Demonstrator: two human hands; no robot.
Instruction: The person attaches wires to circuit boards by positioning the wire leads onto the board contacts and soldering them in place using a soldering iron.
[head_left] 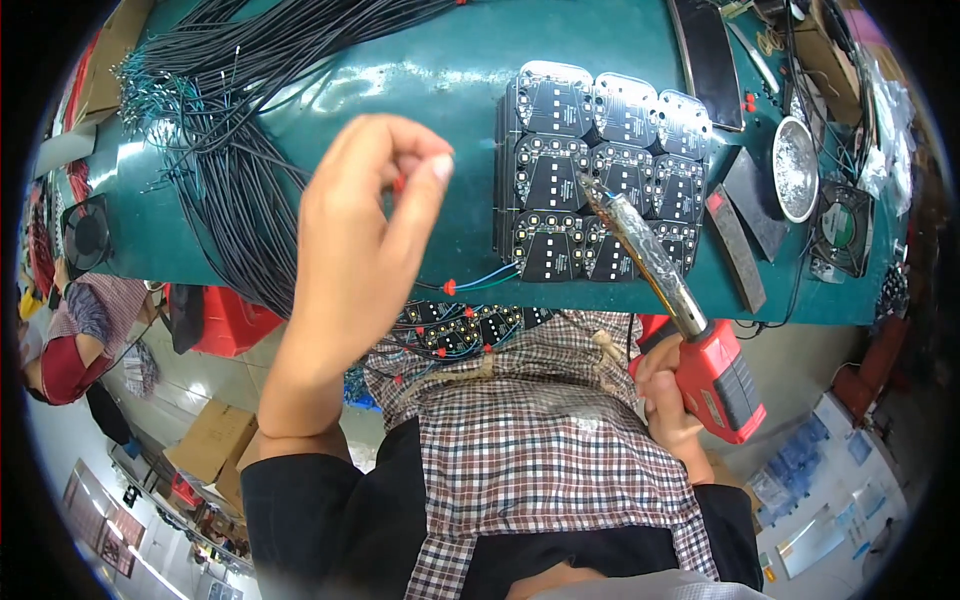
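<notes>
My right hand (667, 405) grips a red soldering gun (715, 385), its long metal barrel slanting up and left over the circuit boards. Those black boards (550, 172) form a stacked panel of several units with small pale parts. The iron's tip hovers around the panel's middle; contact cannot be made out. Left of the panel, my left hand (355, 215) is raised with curled fingers, a small red piece (399, 184) showing between them. Blue and green wires (490, 277) with a red grommet (449, 288) run to the panel's lower left corner. More wired boards (480, 328) lie in my lap.
Black cables (240, 190) with stripped ends cover the table's left side. On the right are a metal bowl (795, 170), dark blocks (737, 250) and a small fan (842, 228). Another fan (87, 230) stands far left. Another person's arm (85, 335) shows beyond the table's left end.
</notes>
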